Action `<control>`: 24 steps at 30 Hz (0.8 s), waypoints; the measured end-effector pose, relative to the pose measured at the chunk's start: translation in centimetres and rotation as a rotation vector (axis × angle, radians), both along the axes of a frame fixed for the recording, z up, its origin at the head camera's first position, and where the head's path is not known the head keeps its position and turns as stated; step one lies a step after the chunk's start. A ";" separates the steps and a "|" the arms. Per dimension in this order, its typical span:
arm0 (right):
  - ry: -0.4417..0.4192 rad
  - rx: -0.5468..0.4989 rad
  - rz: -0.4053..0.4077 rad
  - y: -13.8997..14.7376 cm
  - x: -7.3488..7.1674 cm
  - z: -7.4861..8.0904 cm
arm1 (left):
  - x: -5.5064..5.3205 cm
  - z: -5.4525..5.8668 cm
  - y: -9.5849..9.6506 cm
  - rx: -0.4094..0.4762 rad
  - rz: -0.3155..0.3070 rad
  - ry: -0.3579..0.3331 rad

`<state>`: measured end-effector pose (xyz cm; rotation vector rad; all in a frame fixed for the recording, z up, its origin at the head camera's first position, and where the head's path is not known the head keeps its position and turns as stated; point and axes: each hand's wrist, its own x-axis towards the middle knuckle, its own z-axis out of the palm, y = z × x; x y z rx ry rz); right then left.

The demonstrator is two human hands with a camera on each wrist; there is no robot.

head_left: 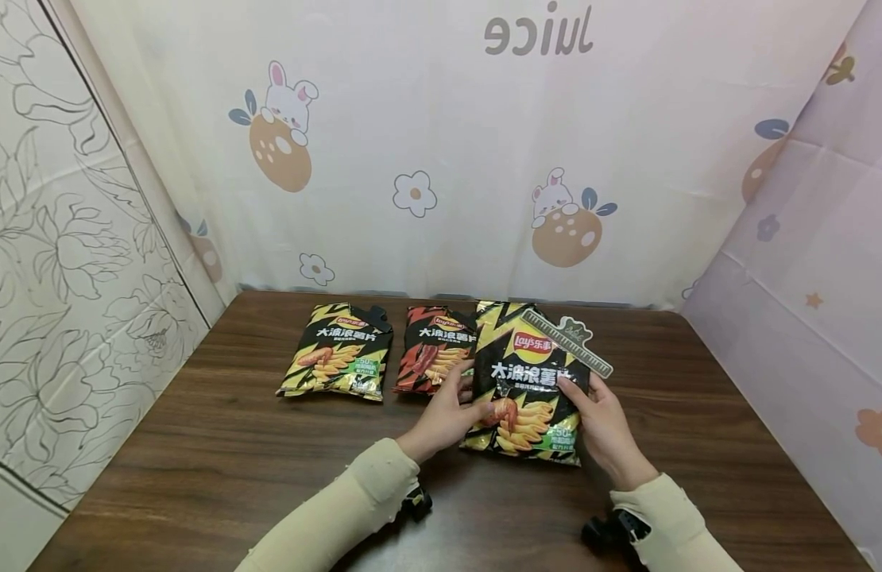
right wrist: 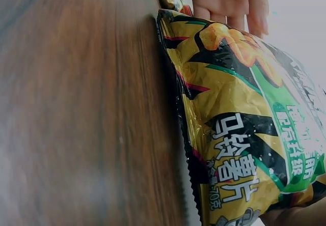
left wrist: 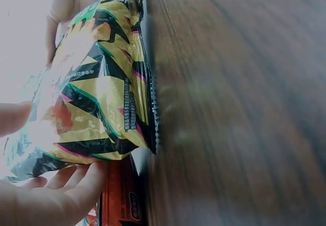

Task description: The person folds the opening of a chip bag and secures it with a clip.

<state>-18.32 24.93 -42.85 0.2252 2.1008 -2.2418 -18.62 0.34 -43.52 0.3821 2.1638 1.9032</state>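
A yellow-and-black Lay's chip bag (head_left: 530, 401) is held upright-leaning between both hands, its lower edge low over the table. My left hand (head_left: 444, 415) grips its left side, thumb on the front and fingers around the edge; the left wrist view shows the same fingers (left wrist: 84, 185) under the bag (left wrist: 97, 104). My right hand (head_left: 607, 425) grips the right side, thumb on the front, other fingers mostly hidden behind. A pale clip with ruler-like marks (head_left: 568, 343) sits slantwise across the bag's top right corner. In the right wrist view, the bag (right wrist: 239, 109) fills the right half.
A red-and-black chip bag (head_left: 434, 349) lies just left of the held one, partly covered by it. Farther left lies another yellow-and-black bag (head_left: 341, 353). Both have a dark clip at the top right. A patterned curtain (head_left: 412, 103) hangs behind the brown wooden table (head_left: 219, 445).
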 end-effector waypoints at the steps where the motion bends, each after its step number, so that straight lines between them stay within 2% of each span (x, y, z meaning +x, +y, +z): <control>1: 0.005 -0.005 -0.002 0.2 0.0 0.0 | 0.0 0.0 0.1 -0.002 -0.008 0.003; 5: 0.020 -0.025 -0.009 0.9 0.0 -0.1 | 0.1 0.0 0.4 -0.017 -0.036 0.006; 13: 0.036 -0.074 -0.041 2.5 -0.4 -0.2 | 0.1 0.2 1.2 -0.069 -0.108 0.063; 24: 0.036 -0.078 -0.102 4.3 -1.4 -0.1 | 0.1 0.7 2.4 -0.177 -0.171 0.011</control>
